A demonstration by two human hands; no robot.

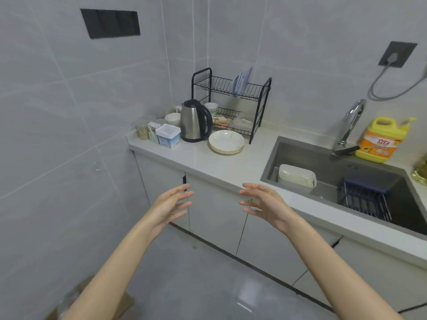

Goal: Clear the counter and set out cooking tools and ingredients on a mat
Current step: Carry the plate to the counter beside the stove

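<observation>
you have a bare stretch of bench (231,165) between the stacked plates (226,142) and the sink (323,181). the back left corner is crowded: kettle (195,121), dish rack (233,100), white tub (168,135) and jars block any reach there.

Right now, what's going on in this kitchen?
A person stands at the counter with both hands raised just in front of its edge. The left hand and right hand are open, fingers spread, holding nothing. Nothing seems cleared yet: a kettle, stacked plates, small containers and a dish rack sit in the far corner. A white tub and a dark basket are in the sink. No mat is in view.
</observation>
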